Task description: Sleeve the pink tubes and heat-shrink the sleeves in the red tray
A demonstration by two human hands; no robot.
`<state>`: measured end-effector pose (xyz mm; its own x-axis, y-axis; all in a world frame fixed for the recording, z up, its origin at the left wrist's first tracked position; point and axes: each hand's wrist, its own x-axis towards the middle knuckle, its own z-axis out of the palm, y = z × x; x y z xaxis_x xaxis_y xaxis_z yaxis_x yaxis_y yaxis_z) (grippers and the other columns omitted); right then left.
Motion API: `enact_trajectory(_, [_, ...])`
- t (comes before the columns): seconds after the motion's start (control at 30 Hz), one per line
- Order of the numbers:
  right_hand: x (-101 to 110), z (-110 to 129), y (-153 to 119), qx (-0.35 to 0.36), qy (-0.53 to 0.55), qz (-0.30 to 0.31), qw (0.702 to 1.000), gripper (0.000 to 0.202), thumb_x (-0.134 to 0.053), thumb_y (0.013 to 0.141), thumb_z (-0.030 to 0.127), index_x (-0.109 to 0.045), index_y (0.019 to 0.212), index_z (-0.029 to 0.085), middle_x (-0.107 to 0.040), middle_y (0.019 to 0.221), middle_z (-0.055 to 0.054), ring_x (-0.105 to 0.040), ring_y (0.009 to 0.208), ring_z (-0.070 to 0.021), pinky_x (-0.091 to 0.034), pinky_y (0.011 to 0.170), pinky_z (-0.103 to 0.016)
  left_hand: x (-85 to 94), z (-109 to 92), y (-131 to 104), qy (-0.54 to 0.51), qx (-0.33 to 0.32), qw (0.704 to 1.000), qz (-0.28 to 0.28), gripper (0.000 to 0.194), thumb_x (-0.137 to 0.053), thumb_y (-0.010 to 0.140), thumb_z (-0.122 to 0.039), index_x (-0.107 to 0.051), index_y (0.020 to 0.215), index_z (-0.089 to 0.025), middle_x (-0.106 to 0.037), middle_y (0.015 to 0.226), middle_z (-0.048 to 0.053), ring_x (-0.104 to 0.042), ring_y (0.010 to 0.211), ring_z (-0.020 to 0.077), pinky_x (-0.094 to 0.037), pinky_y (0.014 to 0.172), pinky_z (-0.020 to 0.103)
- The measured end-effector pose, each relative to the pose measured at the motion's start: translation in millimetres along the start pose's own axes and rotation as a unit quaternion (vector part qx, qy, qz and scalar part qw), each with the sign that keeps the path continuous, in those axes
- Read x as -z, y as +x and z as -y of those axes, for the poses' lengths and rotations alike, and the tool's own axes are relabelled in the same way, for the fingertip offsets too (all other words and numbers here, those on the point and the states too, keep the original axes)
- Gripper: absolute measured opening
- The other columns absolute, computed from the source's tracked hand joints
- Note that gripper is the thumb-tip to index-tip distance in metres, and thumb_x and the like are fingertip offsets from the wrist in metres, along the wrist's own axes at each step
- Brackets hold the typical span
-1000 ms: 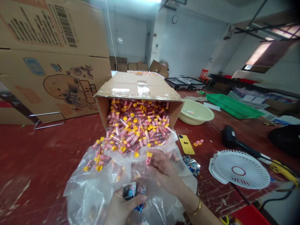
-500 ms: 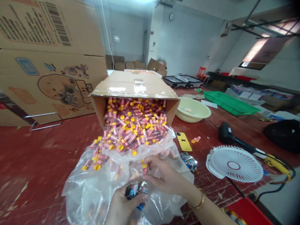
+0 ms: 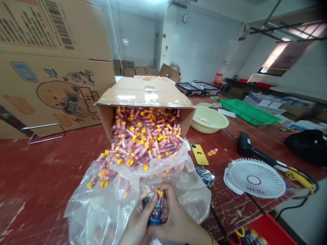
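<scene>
Lowered and drawn inward since the earlier frame: right hand, with yellow-capped tube, clear plastic, pink inside, now right up against the left hand. Previously a gap between the two; now together, palms inward, fingers curled. Left clamped on a glossy printed packet, blue and dark, thumb pressed along its edge; right pinching the tube, cap uppermost at the packet's top. Cannot tell how far inside the packet, fingers in the way.

Beneath and around: crinkled, translucent plastic sheet, a few stray tubes at its left. Just beyond: cardboard box on its side, taped, smooth, mouth toward the hands, heaped with more capped tubes. To the right: flat yellow phone, shiny packets, round white slotted fan. Farther off: smooth cream basin. Under all: scuffed red tabletop
</scene>
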<state>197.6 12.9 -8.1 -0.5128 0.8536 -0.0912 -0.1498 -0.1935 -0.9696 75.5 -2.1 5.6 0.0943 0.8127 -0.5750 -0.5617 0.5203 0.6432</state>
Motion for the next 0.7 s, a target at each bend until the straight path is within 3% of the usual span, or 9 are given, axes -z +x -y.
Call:
enact_trajectory(0.1, [-3, -7, -3, 0.020, 0.014, -0.031, 0.999, 0.062, -0.064, 0.059, -0.002, -0.036, 0.105, 0.028, -0.056, 0.101, 0.002, -0.063, 0.083, -0.0133, -0.051, 0.065, -0.022, 3.0, 4, 1, 0.030, 0.008, 0.999, 0.024, 0.037, -0.083, 0.059, -0.042, -0.072, 0.079, -0.012, -0.070, 0.063, 0.007, -0.064, 0.055, 0.0166, -0.048, 0.051, 0.020])
enact_trajectory(0.3, [-5, -4, -9, 0.028, -0.006, -0.060, 0.998, 0.069, -0.059, 0.054, -0.007, -0.036, 0.108, 0.029, -0.054, 0.097, 0.002, -0.062, 0.079, -0.0116, -0.048, 0.060, -0.018, 7.4, 12, 1, 0.045, 0.004, 0.997, 0.057, 0.032, -0.084, 0.058, -0.040, -0.073, 0.071, -0.012, -0.072, 0.067, 0.009, -0.066, 0.059, 0.0175, -0.050, 0.059, 0.022])
enact_trajectory(0.5, [-6, 8, -13, 0.025, -0.015, -0.063, 0.998, 0.065, -0.057, 0.056, -0.007, -0.035, 0.106, 0.027, -0.054, 0.097, 0.002, -0.063, 0.082, -0.0130, -0.050, 0.066, -0.021, 2.7, 12, 2, 0.038, -0.016, 0.997, 0.064, 0.035, -0.086, 0.055, -0.038, -0.074, 0.075, -0.011, -0.072, 0.067, 0.009, -0.065, 0.062, 0.0167, -0.050, 0.059, 0.021])
enact_trajectory(0.7, [-3, -7, -19, 0.096, -0.033, -0.069, 0.992, 0.065, -0.063, 0.056, 0.002, -0.035, 0.109, 0.027, -0.051, 0.094, 0.002, -0.057, 0.076, -0.0123, -0.045, 0.060, -0.021, 9.9, 23, 7, 0.115, -0.031, 0.992, 0.035, 0.040, -0.083, 0.056, -0.045, -0.073, 0.077, -0.012, -0.073, 0.070, 0.008, -0.066, 0.065, 0.0205, -0.051, 0.063, 0.027])
